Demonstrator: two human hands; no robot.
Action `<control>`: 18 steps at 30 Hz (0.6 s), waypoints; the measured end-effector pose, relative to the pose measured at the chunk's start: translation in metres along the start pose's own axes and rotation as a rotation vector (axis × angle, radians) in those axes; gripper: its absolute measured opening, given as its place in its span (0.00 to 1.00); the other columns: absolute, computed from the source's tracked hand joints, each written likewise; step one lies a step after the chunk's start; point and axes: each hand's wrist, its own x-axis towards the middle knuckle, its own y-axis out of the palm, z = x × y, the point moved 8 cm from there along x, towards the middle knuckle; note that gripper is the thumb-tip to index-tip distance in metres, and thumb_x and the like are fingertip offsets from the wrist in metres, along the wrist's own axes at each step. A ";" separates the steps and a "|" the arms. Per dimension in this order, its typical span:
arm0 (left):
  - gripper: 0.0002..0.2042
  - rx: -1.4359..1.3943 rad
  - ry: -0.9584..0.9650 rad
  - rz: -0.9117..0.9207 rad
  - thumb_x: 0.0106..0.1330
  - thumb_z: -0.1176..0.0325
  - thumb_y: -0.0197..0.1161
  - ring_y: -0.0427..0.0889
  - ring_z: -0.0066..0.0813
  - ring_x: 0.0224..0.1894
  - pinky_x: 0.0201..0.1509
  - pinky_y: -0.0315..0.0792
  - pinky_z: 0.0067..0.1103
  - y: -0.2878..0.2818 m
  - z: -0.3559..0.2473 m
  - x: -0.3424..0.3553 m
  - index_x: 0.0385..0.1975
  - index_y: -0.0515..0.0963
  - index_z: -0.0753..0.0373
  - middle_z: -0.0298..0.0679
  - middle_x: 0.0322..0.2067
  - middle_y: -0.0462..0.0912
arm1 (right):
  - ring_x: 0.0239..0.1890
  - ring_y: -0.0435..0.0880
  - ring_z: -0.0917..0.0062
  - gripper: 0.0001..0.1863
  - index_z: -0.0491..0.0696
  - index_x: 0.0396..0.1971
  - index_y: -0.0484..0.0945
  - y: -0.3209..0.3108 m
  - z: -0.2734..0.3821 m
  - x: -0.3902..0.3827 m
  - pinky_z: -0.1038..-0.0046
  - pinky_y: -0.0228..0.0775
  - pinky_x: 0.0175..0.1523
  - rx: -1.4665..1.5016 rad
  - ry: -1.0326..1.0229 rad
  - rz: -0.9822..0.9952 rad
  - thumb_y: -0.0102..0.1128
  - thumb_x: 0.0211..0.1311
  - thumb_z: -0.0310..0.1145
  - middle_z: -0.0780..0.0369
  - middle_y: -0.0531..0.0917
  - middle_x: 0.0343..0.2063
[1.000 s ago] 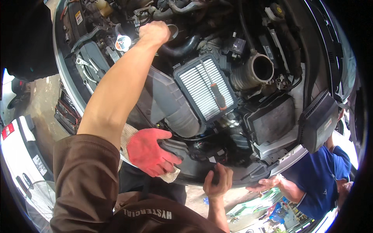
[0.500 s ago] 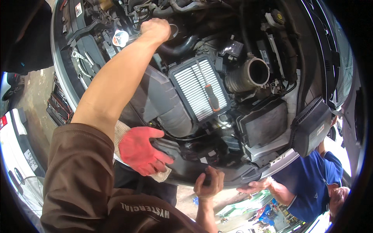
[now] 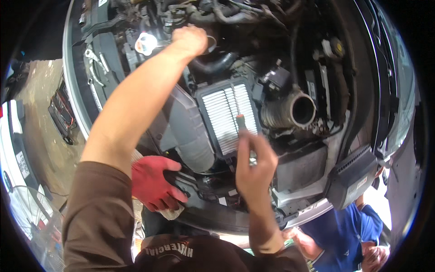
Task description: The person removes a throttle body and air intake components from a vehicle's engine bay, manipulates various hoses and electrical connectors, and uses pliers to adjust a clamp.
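In the engine bay, my left hand [image 3: 191, 40] is closed at a round opening in the upper middle, what it grips hidden, beside a shiny round cap [image 3: 146, 43]. My right hand [image 3: 255, 158] reaches over the white pleated air filter [image 3: 216, 109], blurred, its fingers closed at the handle of a screwdriver [image 3: 240, 120] lying on the filter. Just left of that hand, a red and cream work glove [image 3: 153, 181] rests on the front edge of the bay.
A wide corrugated duct [image 3: 272, 115] is open at the right. Wrenches [image 3: 94, 72] lie along the left side. A black cover [image 3: 351, 174] sits on the right edge. A co-worker in blue [image 3: 333, 235] is at lower right. A dark tool case [image 3: 62, 113] stands outside at left.
My right hand has risen from the front edge up to the screwdriver on the filter. My left hand stays at the same opening. The view has shifted slightly.
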 end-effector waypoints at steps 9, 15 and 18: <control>0.18 -0.203 -0.085 0.131 0.69 0.67 0.62 0.86 0.42 0.59 0.58 0.81 0.35 0.008 0.010 0.007 0.57 0.84 0.63 0.44 0.57 0.86 | 0.52 0.82 0.55 0.16 0.36 0.43 0.84 0.146 -0.093 0.211 0.55 0.72 0.61 -0.914 -0.311 0.154 0.54 0.69 0.33 0.49 0.85 0.44; 0.21 -0.243 -0.087 0.275 0.72 0.65 0.59 0.85 0.42 0.60 0.58 0.78 0.50 0.002 0.017 0.001 0.63 0.80 0.63 0.41 0.61 0.84 | 0.51 0.87 0.53 0.27 0.46 0.44 0.88 0.166 -0.138 0.257 0.52 0.72 0.64 -1.186 0.017 0.644 0.44 0.76 0.50 0.51 0.88 0.48; 0.24 -0.175 -0.139 0.229 0.73 0.64 0.59 0.84 0.45 0.62 0.62 0.75 0.50 -0.005 0.016 0.000 0.67 0.75 0.64 0.42 0.64 0.81 | 0.63 0.80 0.52 0.30 0.48 0.62 0.78 0.164 -0.164 0.279 0.53 0.68 0.69 -1.114 0.013 0.584 0.42 0.76 0.54 0.50 0.81 0.61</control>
